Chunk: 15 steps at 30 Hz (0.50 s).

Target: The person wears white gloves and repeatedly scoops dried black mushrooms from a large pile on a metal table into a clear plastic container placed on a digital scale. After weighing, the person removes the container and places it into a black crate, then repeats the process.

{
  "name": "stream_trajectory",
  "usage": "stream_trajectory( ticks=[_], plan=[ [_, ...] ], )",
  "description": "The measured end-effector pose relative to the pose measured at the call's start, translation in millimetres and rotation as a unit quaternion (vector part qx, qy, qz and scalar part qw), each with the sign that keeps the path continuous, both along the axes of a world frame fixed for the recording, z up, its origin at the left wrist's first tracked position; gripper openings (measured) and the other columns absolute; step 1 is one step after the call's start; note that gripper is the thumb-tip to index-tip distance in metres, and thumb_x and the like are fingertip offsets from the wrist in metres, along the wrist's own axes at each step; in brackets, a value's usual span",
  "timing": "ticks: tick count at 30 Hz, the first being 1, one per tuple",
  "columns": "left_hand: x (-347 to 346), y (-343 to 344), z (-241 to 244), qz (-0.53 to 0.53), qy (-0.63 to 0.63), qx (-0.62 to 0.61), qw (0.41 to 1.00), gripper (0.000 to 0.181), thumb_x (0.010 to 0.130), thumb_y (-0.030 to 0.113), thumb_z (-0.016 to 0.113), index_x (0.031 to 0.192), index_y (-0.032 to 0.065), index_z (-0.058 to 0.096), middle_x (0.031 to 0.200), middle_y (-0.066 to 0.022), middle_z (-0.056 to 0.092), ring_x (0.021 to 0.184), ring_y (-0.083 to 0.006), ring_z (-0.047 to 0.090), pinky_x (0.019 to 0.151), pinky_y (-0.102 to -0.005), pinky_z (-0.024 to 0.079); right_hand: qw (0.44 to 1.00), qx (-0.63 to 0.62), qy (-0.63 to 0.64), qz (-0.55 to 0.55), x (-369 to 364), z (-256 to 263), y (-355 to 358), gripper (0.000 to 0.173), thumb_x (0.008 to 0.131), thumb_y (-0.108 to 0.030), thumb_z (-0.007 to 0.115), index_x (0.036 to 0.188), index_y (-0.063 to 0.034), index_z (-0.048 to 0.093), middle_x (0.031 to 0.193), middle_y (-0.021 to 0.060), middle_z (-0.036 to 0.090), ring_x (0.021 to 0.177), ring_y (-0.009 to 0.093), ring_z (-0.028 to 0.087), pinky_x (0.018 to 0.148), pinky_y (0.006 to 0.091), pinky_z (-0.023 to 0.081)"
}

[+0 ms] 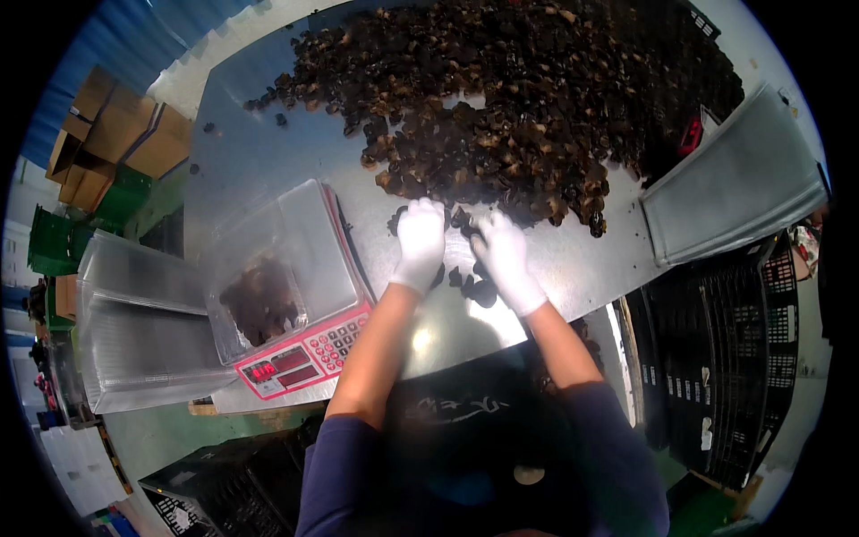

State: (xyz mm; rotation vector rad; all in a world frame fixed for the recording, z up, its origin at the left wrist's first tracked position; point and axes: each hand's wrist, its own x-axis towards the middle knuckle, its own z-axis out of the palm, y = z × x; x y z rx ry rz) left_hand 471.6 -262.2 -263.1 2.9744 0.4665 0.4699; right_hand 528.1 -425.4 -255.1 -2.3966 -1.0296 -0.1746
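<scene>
Both my hands wear white gloves and work at the near edge of a heap of dark brown pieces, apparently dried wood ear fungus. My left hand has its fingers curled down over the metal table, dark pieces showing on either side; whatever lies under the fingers is hidden. Close by, my right hand is bent, with a dark piece by its thumb and fingertips; a firm hold cannot be made out. Several loose pieces lie below, between my wrists. Left of my hands, a clear plastic bag or tray with fungus rests on a red-framed digital scale.
Clear plastic trays or sleeves are stacked at the left and right table edges. A red-lit display stands by the heap. Black crates are stacked at right, another black crate at lower left. Cardboard boxes sit beyond.
</scene>
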Motion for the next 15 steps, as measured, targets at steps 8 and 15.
stream_trajectory(
  ticks=[8,15],
  plan=[
    [-79,-26,25,-0.063,-0.004,-0.250,0.966,0.023,0.083,0.012,0.062,0.105,0.0093,0.066,0.100,-0.0116,0.062,0.094,-0.0344,0.060,0.079,-0.0427,0.051,0.961,0.197,0.192,-0.001,-44,-2,-48,0.011,0.079,-0.012,0.073,0.089,-0.0083,0.071,0.095,0.0061,0.067,0.086,0.025,0.067,0.074,0.0347,0.051],
    [-24,-6,2,0.127,-0.059,-0.010,0.990,0.032,0.083,0.009,0.059,0.115,0.0037,0.062,0.121,-0.0192,0.055,0.108,-0.0363,0.055,0.089,-0.0434,0.051,0.988,0.128,0.058,-0.061,2,0,-15,0.014,0.085,-0.011,0.066,0.098,-0.0097,0.069,0.088,0.0102,0.061,0.087,0.032,0.061,0.077,0.0423,0.050]
  ],
)
